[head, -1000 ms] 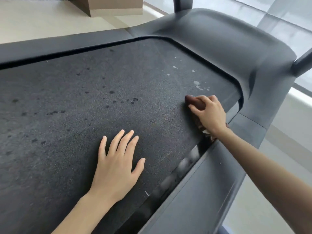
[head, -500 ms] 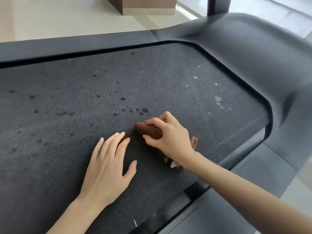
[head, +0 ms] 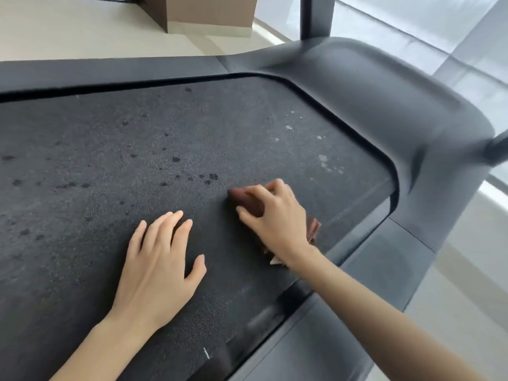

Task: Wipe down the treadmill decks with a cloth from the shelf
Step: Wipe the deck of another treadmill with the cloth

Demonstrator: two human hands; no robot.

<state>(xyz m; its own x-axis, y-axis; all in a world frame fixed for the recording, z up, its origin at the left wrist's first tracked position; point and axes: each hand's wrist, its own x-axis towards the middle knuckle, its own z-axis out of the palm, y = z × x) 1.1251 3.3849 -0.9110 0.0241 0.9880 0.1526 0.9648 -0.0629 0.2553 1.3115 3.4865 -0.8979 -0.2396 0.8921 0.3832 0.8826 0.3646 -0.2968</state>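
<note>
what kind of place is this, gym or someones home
Probably a gym or fitness room, though a home is not ruled out. A treadmill belt with its dark side rail fills the view, an upright post rises at its head, and the pale floor beyond looks wide and open.

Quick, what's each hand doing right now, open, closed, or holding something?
Left hand: open, fingers straight, resting flat on the treadmill belt.
Right hand: closed, fingers curled round the brown cloth on the belt.

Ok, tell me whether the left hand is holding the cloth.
No, the left hand lies flat on the belt, while the right hand grips the brown cloth.
</note>
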